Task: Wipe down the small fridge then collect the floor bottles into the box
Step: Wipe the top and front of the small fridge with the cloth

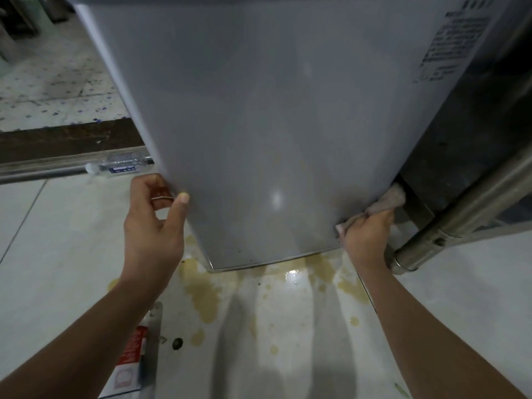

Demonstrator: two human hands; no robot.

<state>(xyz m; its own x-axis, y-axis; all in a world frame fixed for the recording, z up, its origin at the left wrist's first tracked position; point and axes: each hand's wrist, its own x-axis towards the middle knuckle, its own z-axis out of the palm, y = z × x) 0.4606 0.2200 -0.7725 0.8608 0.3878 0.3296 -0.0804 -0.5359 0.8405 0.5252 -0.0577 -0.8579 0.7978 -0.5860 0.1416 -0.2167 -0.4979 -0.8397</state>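
The small grey fridge [264, 116] fills the middle of the view, seen from above down one flat side. My left hand [157, 223] grips its lower left edge, thumb on the panel and fingers curled behind. My right hand [367, 240] presses a brownish cloth [387, 201] against the fridge's lower right corner. A clear plastic bottle [121, 167] with a white cap lies on the floor to the left, against a metal rail. Under my left forearm a box [131, 358] with red print rests on the floor, partly hidden.
A steel pipe [460, 214] and a dark metal unit [466, 133] stand close on the fridge's right. Yellowish stains and a wet patch [293, 276] mark the pale floor tiles below the fridge. A dark step [66, 142] crosses the left side.
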